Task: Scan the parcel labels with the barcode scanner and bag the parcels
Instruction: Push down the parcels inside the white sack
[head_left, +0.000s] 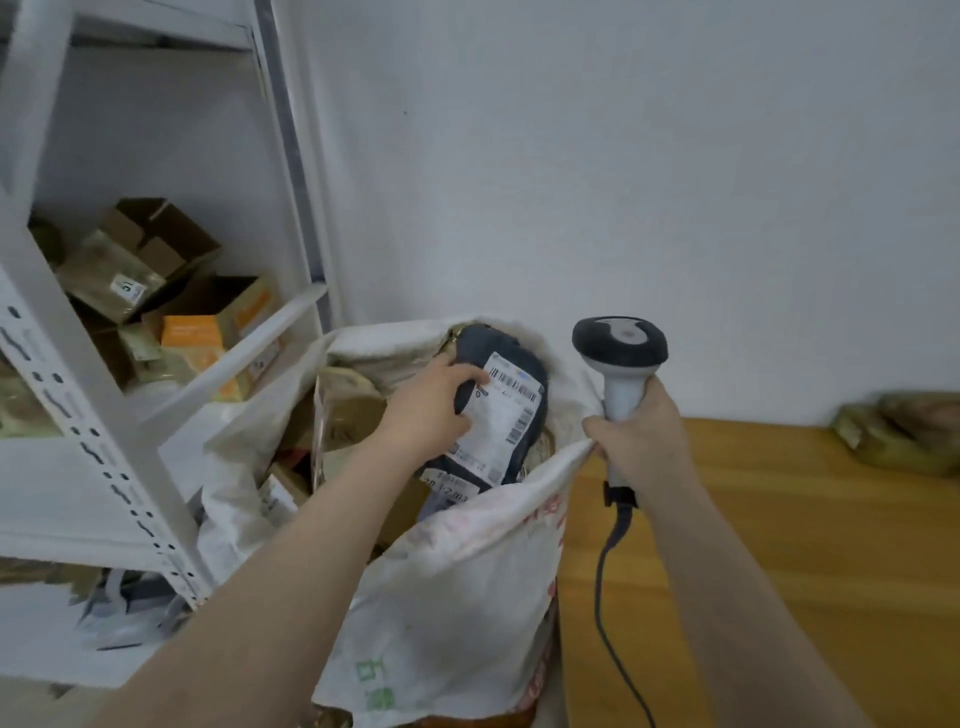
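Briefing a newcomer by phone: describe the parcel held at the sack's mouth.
Find the white sack between the metal shelving and the wooden table. In its open mouth the left hand holds a soft parcel. It alone is dark blue-grey, with a white barcode label facing up; its neighbours are brown.

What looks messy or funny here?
The cardboard boxes on the shelf lie tumbled and tilted, some with flaps open, not stacked. Oddly, the right hand grips both the scanner and the sack rim.
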